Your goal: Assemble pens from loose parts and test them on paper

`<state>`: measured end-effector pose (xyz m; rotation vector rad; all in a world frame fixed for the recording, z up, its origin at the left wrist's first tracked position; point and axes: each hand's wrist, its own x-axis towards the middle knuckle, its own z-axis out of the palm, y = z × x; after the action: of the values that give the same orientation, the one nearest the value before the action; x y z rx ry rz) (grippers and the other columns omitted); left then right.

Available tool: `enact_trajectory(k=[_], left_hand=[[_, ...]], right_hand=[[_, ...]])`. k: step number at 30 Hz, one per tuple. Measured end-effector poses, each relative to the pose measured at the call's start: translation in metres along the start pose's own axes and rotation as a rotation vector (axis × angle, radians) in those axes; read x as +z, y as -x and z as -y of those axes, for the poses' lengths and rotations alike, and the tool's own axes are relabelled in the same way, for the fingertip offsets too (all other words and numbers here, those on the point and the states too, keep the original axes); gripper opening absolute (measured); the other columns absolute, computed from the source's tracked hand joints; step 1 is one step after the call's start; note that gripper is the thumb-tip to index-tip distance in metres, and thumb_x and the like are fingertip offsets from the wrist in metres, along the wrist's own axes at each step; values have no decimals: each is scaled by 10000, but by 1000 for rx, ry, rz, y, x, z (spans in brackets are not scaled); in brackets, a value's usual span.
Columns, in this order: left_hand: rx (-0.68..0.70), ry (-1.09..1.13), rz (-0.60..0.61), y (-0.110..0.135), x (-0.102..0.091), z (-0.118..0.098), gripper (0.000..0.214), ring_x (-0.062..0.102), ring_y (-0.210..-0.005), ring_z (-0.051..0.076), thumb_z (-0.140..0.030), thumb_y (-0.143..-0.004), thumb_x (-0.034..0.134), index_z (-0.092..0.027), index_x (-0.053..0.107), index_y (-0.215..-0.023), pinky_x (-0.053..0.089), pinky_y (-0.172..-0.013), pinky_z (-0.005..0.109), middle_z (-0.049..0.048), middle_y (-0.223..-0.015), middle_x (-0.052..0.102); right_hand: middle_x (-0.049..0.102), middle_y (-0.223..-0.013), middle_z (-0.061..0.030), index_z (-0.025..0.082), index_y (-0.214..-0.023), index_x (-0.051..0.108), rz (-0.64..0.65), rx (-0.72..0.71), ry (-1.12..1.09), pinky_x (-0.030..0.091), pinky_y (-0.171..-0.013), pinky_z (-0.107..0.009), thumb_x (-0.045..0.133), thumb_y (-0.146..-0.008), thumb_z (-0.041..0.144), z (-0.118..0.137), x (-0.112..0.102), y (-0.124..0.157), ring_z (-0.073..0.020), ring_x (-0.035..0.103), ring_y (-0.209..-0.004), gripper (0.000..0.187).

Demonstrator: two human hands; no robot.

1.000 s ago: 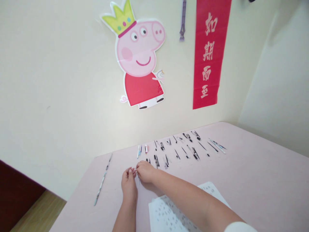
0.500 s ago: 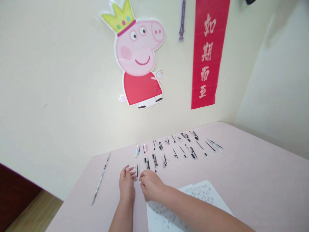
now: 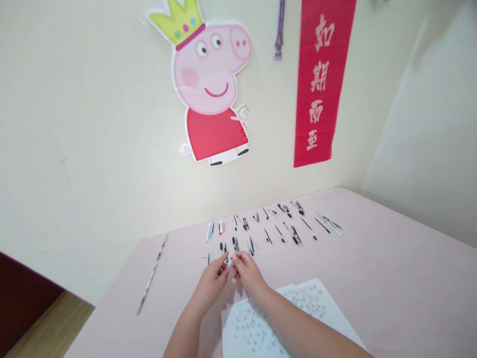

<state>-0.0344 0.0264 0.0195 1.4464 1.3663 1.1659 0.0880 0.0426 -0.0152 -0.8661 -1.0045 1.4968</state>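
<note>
In the head view, I saw the person's two bare hands meeting low over the pale pink tabletop (image 3: 391,268), fingertips almost together. The left hand (image 3: 213,274) had its fingers bent inward, the forefinger reaching furthest out, and a narrow gap lay between it and the other hand. The right hand (image 3: 248,274) was drawn in more tightly, thumb and forefinger brought close and the remaining fingers folded beneath. Something small and pale showed by the right fingertips, but I couldn't tell whether it was a pen part or simply a fingertip, so I couldn't say whether either hand was gripping anything.

Just beyond the hands lay a small cluster of black and clear plastic pen parts (image 3: 236,243), part of two loose rows that ran across the table near the wall. A thin black pen piece (image 3: 209,258) lay just beyond the left hand, on its outer side. At the right end of the rows rested a slim white-and-blue pen (image 3: 330,224) with dark slender pieces beside it. Well off to the left, a long grey-and-white mottled stick (image 3: 152,276) lay by itself at a slant. The right forearm passed over white paper sheets covered in small grey handwriting (image 3: 244,328); I couldn't tell whether it touched them.
</note>
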Motion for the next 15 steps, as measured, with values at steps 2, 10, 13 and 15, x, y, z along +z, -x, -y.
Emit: enact_trajectory(k=[2,10,13,15], left_hand=[[-23,-58,17,1,0,-3,469,523,-487,129,-169,-586,676,-191,646,-1054,393,-503,245,-10,-636,637],[-42,96,-127,-5,-3,-5,344,587,-634,159,-233,-576,712,-163,624,-901,452,-613,274,13,-716,648],[-60,152,-172,-5,-1,-3,270,576,-641,151,-263,-576,721,-157,635,-808,448,-630,268,14,-715,643],[-53,171,-208,-5,0,-2,252,575,-675,148,-285,-586,719,-157,640,-788,445,-652,262,19,-742,645]], right_hand=[[513,-478,53,167,-685,493,17,35,-18,351,-395,-184,588,-690,540,-2,-2,-2,-72,449,-388,385],[616,-602,0,131,-680,567,26,229,-323,424,-486,-177,748,-563,406,-8,-2,-1,-76,558,-500,350],[624,-609,-11,127,-693,581,47,285,-364,437,-503,-174,724,-624,346,-7,0,2,-72,560,-498,270],[632,-620,-23,122,-699,595,58,311,-396,452,-521,-177,694,-670,315,-5,1,4,-75,569,-506,219]])
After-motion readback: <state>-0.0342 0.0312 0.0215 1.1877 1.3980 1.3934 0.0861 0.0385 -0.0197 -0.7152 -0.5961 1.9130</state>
